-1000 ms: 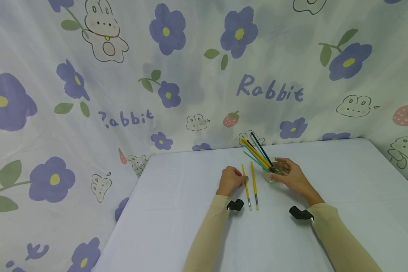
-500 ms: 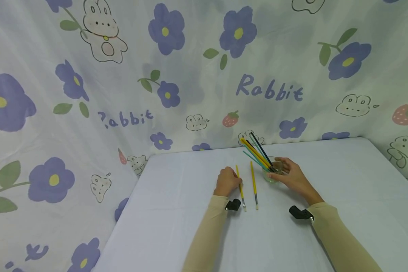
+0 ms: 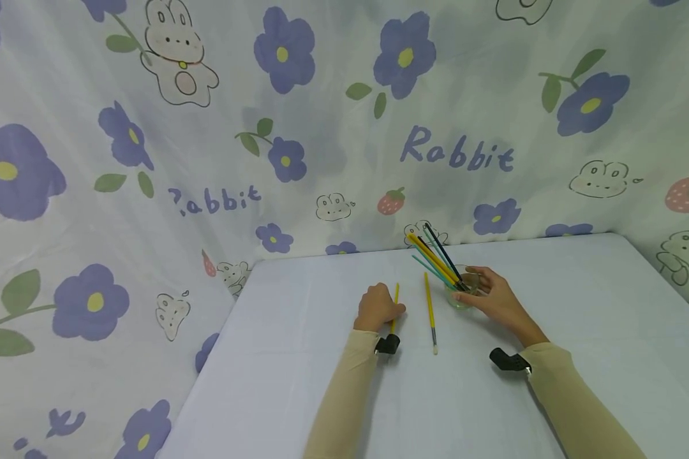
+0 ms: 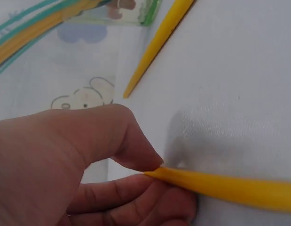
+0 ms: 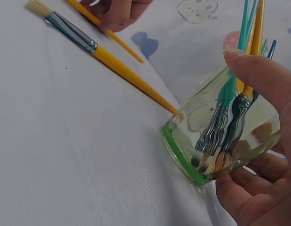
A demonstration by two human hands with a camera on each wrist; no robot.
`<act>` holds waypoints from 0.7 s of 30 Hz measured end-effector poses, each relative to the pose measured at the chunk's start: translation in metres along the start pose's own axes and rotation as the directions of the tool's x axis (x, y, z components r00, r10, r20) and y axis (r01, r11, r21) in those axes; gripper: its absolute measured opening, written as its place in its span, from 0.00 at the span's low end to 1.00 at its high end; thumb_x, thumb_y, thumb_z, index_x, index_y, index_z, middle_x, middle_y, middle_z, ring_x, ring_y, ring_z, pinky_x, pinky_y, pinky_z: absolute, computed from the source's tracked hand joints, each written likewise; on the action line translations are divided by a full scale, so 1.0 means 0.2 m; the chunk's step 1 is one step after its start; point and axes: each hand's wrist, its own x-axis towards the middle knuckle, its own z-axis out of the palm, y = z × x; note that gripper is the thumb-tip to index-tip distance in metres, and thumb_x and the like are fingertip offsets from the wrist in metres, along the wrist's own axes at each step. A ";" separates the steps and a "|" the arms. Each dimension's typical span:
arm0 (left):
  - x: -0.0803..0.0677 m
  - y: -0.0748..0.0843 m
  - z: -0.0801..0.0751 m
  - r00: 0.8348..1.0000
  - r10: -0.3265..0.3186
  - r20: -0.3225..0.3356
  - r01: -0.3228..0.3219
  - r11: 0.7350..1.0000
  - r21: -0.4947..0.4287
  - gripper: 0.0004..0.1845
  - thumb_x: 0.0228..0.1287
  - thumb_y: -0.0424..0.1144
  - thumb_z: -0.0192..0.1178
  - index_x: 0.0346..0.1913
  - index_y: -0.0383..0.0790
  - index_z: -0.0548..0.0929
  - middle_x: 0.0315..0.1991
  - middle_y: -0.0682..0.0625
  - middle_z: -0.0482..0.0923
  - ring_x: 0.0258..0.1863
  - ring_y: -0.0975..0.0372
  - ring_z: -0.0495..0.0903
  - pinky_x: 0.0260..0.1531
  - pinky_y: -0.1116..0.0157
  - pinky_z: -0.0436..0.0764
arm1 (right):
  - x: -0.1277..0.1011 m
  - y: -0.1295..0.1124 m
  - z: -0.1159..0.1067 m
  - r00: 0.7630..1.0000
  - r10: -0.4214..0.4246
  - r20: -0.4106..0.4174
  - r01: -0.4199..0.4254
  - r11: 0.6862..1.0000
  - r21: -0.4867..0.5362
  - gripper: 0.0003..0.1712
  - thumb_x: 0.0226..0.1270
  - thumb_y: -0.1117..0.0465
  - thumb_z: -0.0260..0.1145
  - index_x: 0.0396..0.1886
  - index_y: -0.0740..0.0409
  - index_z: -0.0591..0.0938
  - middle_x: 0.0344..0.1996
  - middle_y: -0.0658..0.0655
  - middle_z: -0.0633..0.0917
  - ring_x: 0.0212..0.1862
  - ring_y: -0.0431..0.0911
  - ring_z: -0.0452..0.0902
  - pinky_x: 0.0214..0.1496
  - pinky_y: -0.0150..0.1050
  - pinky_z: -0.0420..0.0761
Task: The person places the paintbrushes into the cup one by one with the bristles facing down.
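Only wrist views show grips, left hand (image 4: 65, 165) pinching yellow brush (image 4: 230, 188), right hand (image 5: 263, 155) fingers curled round glass jar (image 5: 220, 141).

Long beige sleeves (image 3: 344, 395) on both arms; small black camera (image 3: 388, 345) strapped at each wrist

A white table (image 3: 321, 382) carries everything. Behind its far edge and along both sides hangs a cloth backdrop (image 3: 207, 127) — purple flowers, rabbits, strawberries, the word "Rabbit".
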 end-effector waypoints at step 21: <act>0.02 -0.13 -0.05 0.975 0.071 0.208 0.073 0.788 -0.611 0.05 0.60 0.34 0.65 0.35 0.34 0.85 0.24 0.48 0.86 0.21 0.64 0.84 0.24 0.71 0.86 | -0.02 -0.02 0.00 1.000 0.003 -0.002 -0.003 1.000 -0.004 0.52 0.63 0.43 0.76 0.78 0.60 0.62 0.72 0.66 0.75 0.75 0.67 0.68 0.76 0.64 0.71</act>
